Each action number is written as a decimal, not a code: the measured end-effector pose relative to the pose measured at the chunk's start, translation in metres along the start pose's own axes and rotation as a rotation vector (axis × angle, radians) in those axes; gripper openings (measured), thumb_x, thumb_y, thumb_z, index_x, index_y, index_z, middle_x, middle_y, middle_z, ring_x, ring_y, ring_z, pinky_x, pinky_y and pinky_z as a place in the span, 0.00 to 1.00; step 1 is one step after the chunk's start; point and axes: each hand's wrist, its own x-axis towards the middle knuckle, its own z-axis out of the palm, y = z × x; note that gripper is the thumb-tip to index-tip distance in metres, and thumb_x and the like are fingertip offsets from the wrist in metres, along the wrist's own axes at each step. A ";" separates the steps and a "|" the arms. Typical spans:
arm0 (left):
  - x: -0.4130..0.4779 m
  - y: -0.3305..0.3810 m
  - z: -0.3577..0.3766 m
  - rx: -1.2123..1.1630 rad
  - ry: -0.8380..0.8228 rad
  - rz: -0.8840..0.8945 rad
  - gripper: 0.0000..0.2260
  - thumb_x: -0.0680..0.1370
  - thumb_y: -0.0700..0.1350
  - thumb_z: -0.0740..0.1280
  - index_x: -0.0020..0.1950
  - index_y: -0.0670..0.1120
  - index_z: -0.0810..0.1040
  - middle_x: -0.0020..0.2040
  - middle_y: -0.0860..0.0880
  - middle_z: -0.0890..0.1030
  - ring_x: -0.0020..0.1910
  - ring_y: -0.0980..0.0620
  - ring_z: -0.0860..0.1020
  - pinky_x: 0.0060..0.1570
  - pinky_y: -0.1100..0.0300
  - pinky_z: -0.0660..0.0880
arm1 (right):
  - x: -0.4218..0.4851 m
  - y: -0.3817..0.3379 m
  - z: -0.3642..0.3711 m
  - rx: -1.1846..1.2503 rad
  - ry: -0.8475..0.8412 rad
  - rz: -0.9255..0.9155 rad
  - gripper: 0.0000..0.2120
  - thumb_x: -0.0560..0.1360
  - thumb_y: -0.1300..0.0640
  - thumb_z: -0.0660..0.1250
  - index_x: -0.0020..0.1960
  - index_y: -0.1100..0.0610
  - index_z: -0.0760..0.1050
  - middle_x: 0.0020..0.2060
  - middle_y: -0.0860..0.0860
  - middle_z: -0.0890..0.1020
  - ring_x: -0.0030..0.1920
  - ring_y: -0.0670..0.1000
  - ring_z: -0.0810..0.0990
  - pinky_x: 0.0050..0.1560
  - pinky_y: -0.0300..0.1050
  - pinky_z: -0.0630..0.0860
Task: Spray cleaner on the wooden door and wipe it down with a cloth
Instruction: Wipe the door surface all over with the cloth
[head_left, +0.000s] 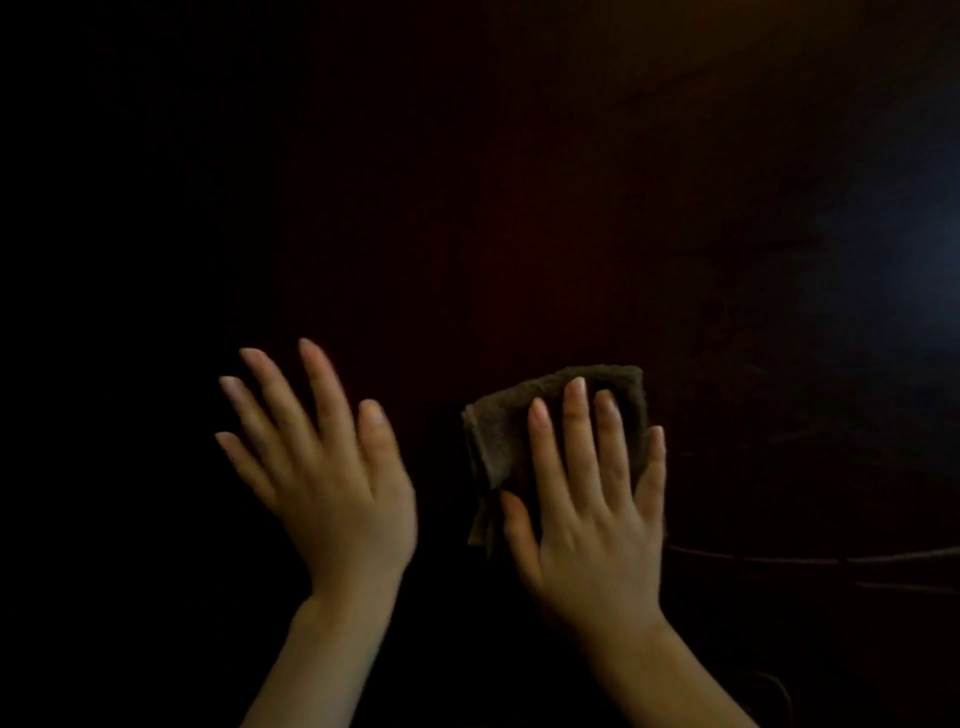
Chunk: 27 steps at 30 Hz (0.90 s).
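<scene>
Wiping step: right hand (592, 499), fingers straight, presses the folded brown cloth (498, 436) against the dark wooden door (519, 208); left hand (322, 467) splayed, empty; next, sweep onto unwiped areas.

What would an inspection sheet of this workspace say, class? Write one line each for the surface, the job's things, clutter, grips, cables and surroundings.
Surface: dark reddish-brown door, dimly lit, with little detail visible.
Job's things: folded brown cloth lying flat on the door; nothing else seen.
Clutter: nothing seen.
Grips: left hand has its fingers spread and holds nothing; contact with the door cannot be told. Right hand presses straight fingers flat on the cloth.
Cables: faint thin lines at lower right, too dark to tell whether they are cables.
Surroundings: bluish glare at the right edge; the rest is dark.
</scene>
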 end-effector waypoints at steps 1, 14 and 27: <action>-0.012 0.010 0.003 0.002 -0.016 0.009 0.25 0.82 0.54 0.43 0.76 0.44 0.49 0.75 0.36 0.53 0.74 0.38 0.49 0.70 0.40 0.44 | -0.002 -0.003 0.001 0.004 -0.006 0.009 0.29 0.80 0.43 0.43 0.77 0.54 0.43 0.76 0.54 0.48 0.76 0.53 0.42 0.73 0.59 0.44; -0.043 0.001 0.010 0.044 -0.057 0.408 0.24 0.82 0.52 0.45 0.77 0.47 0.49 0.75 0.39 0.52 0.75 0.44 0.45 0.71 0.42 0.43 | -0.003 0.049 -0.014 -0.046 -0.029 -0.070 0.32 0.74 0.47 0.54 0.72 0.63 0.54 0.72 0.63 0.56 0.73 0.60 0.53 0.71 0.59 0.45; -0.043 -0.010 0.017 -0.085 -0.143 0.409 0.27 0.80 0.55 0.49 0.75 0.43 0.52 0.75 0.37 0.49 0.73 0.32 0.50 0.61 0.25 0.55 | 0.014 0.094 -0.015 0.041 0.067 0.249 0.29 0.77 0.45 0.52 0.74 0.54 0.51 0.73 0.56 0.51 0.74 0.55 0.50 0.72 0.55 0.44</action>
